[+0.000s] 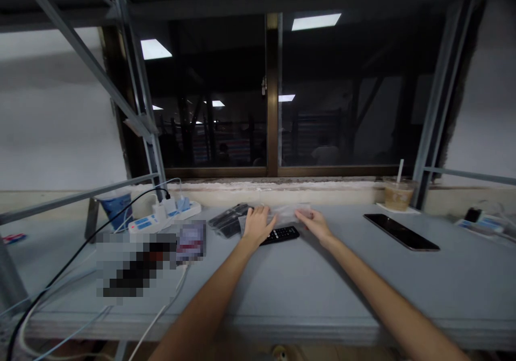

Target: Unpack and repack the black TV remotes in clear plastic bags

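Note:
A clear plastic bag (284, 212) lies stretched across the desk between my two hands. My left hand (256, 225) rests on the bag's left part, palm down, with fingers extended and thumb apart. At the bag's right end, my right hand (316, 225) pinches the plastic between thumb and fingers. Just in front of the bag is a black remote control (283, 234), its left end partly covered by my left hand. Several dark items in clear wrapping (229, 221) lie left of my left hand; their kind is hard to make out.
On the right lie a dark tablet or large phone (401, 232) and a drink cup with a straw (398, 195). A power strip (165, 218), a blue cup (116, 210) and loose cables (52, 285) occupy the left. Metal frame posts (437, 103) flank the grey desk (306, 296).

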### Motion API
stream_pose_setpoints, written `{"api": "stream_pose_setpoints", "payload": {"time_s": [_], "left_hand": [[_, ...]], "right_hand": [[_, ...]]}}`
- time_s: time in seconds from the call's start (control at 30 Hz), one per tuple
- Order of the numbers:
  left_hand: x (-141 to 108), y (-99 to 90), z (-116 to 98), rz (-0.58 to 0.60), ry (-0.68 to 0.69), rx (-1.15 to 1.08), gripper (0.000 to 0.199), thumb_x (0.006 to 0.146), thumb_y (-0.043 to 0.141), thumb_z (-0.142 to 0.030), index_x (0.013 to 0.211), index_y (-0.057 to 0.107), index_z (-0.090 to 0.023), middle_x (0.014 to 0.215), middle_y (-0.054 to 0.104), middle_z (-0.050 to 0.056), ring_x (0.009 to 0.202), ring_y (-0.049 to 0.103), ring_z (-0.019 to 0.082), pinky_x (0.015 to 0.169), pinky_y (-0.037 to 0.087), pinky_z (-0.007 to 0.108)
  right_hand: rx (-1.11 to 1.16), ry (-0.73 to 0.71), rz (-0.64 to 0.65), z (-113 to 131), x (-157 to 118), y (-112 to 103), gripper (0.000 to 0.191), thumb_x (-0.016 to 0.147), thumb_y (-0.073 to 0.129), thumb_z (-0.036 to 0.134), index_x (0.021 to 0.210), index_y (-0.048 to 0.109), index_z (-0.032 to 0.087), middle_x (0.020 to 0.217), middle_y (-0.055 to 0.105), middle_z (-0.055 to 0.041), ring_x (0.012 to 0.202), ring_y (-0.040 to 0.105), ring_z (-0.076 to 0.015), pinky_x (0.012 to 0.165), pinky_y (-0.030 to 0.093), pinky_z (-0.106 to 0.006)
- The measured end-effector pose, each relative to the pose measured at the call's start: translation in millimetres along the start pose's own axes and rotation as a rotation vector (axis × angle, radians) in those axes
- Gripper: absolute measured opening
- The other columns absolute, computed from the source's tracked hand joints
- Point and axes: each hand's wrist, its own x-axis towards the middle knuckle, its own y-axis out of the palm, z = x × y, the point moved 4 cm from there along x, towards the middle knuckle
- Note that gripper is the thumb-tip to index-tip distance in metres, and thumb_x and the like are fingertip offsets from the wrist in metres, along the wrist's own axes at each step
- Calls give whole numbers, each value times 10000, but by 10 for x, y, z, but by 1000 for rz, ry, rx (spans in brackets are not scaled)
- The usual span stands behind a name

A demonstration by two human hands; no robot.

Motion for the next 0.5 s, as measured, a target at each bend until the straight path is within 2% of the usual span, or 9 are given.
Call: {"api": "stream_pose_setpoints", "payload": {"time_s": [0.1,0.2,0.27,0.4,0.5], "left_hand": [[11,-6,25,-38,-29,22,270,874,363,-411,850,522,-194,874,612,53,894,530,202,816,314,342],[7,-17,56,-78,-86,25,190,840,440,-343,937,501,-192,896,600,49,907,521,204,815,315,337],[2,-20,77,-96,-125,25,204,820,462,-283,998,479,-186,939,588,50,927,513,207,824,314,339],[-2,-13,106,-100,-166,28,226,804,461,-248,1023,465,-191,985,568,55,964,496,217,838,313,340],[-1,-10,109,-85,-168,17,222,800,452,-239,1018,464,-195,1000,558,59,973,490,222,842,311,343]], "right_hand": [[29,23,-71,-23,49,-56,240,635,606,363,746,603,150,716,651,-53,607,583,-146,420,412,-202],[31,56,-154,-43,84,-129,234,682,551,346,825,564,162,741,643,-41,578,582,-128,401,405,-189],[24,78,-207,-64,102,-180,221,699,528,321,858,537,169,747,633,-31,533,565,-107,384,392,-176],[0,115,-277,-121,134,-255,200,715,487,273,893,495,183,726,611,-20,457,518,-83,344,357,-163],[-10,135,-304,-158,153,-293,253,742,453,307,965,456,187,786,614,-44,474,545,-95,344,374,-172]]}}
